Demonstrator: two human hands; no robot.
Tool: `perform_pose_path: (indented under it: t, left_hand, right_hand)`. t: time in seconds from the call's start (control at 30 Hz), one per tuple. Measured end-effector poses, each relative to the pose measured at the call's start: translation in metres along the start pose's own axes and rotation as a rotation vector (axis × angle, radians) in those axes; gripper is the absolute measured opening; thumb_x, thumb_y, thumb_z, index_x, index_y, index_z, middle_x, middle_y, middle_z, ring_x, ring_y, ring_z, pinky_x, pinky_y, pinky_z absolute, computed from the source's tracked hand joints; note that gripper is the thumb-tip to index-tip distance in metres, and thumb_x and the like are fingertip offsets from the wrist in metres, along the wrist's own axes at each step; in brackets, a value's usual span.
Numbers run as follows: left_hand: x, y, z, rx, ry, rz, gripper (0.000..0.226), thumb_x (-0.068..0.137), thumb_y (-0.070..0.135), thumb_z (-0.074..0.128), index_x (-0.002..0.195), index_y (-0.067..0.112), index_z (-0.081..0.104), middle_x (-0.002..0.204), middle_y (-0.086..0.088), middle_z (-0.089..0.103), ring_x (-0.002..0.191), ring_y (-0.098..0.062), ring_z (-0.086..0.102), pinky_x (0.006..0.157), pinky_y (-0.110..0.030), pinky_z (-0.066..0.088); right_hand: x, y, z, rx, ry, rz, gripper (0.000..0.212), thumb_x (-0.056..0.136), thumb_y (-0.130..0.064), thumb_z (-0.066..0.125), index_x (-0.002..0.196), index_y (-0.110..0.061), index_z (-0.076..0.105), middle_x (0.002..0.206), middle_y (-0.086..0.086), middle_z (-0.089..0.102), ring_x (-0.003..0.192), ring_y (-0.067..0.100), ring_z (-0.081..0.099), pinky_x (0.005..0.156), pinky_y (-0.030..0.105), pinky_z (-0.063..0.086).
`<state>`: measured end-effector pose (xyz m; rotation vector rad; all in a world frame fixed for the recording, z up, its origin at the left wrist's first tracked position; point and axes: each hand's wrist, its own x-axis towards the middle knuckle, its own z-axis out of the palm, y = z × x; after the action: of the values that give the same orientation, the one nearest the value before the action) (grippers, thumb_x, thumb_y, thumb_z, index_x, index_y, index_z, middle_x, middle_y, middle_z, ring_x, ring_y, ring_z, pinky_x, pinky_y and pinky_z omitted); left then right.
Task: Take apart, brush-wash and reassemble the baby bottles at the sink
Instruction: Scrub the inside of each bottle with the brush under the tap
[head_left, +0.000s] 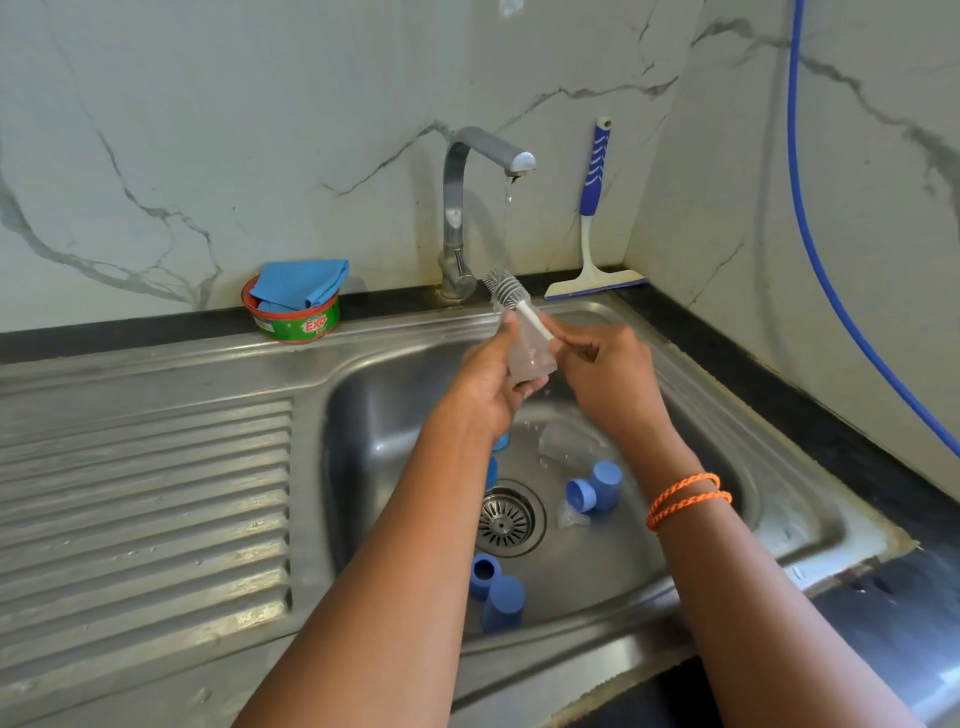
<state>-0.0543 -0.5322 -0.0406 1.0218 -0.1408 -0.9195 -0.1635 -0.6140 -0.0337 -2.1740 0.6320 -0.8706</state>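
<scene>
Head view: left hand (493, 382) is wrapped around a clear bottle body (530, 358), held tilted over the sink basin (395, 395) under the running tap (483, 156). Right hand (605, 371) pinches the white handle of the bottle brush (511, 293); the grey bristle head sits at the upper end of the bottle, right in the water stream. Can't tell whether the bristles are inside the bottle mouth or just past it.

Loose parts in the basin: two blue caps (597, 488) right of the drain (506, 519), two more blue pieces (493, 587) at the near edge, a clear teat (571, 517) beside the drain, another clear piece (563, 447) lying further back. Soap tub (293, 317) with a blue cloth on the ledge, well apart.

Judgement: disassembly looks done, brush-wash of one bottle body in progress. Next move needs the brush worked along the bottle's inside while the left hand keeps the wet, slippery plastic steady, then a rinse. Caps and teats seem still unwashed; reassembly not started.
</scene>
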Motion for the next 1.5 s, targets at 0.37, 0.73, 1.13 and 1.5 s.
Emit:
perform_pose_path:
  t: [0.37, 0.73, 1.13, 1.5]
  left_hand:
    - [0.016, 0.016, -0.028, -0.388, 0.181, 0.052, 0.053, 0.11, 0.047, 0.043, 0.148, 0.01, 0.042, 0.128, -0.023, 0.062, 0.108, -0.038, 0.066, 0.089, -0.049, 0.058]
    - [0.014, 0.013, -0.021, -0.201, 0.063, 0.122, 0.063, 0.089, 0.048, 0.078, 0.136, 0.012, 0.058, 0.129, -0.016, 0.068, 0.106, -0.026, 0.068, 0.075, -0.036, 0.057]
    - [0.012, 0.006, -0.02, -0.296, 0.003, -0.009, 0.054, 0.1, 0.042, 0.065, 0.136, 0.004, 0.053, 0.132, -0.025, 0.063, 0.117, -0.041, 0.067, 0.09, -0.054, 0.061]
    - [0.021, 0.011, -0.02, -0.551, 0.107, 0.057, 0.063, 0.104, 0.06, 0.045, 0.146, 0.012, 0.045, 0.133, -0.023, 0.06, 0.095, -0.03, 0.063, 0.058, -0.033, 0.054]
  right_hand:
    - [-0.004, 0.002, -0.017, 0.056, -0.201, 0.141, 0.029, 0.104, -0.021, 0.066, 0.125, -0.039, 0.076, 0.051, -0.015, 0.053, 0.051, 0.006, 0.04, 0.051, 0.024, 0.04]
    - [-0.005, -0.009, -0.008, 0.12, -0.131, 0.158, 0.027, 0.106, -0.022, 0.063, 0.125, -0.036, 0.077, 0.062, 0.001, 0.057, 0.053, 0.008, 0.042, 0.048, 0.022, 0.04]
    - [-0.006, -0.007, -0.005, -0.044, 0.012, 0.165, 0.024, 0.104, -0.022, 0.062, 0.117, -0.031, 0.081, 0.073, 0.0, 0.072, 0.061, 0.015, 0.052, 0.054, 0.021, 0.041]
    - [-0.002, -0.003, -0.021, 0.173, -0.275, 0.273, 0.03, 0.107, -0.021, 0.063, 0.127, -0.038, 0.076, 0.056, -0.004, 0.047, 0.043, 0.008, 0.034, 0.039, 0.02, 0.03]
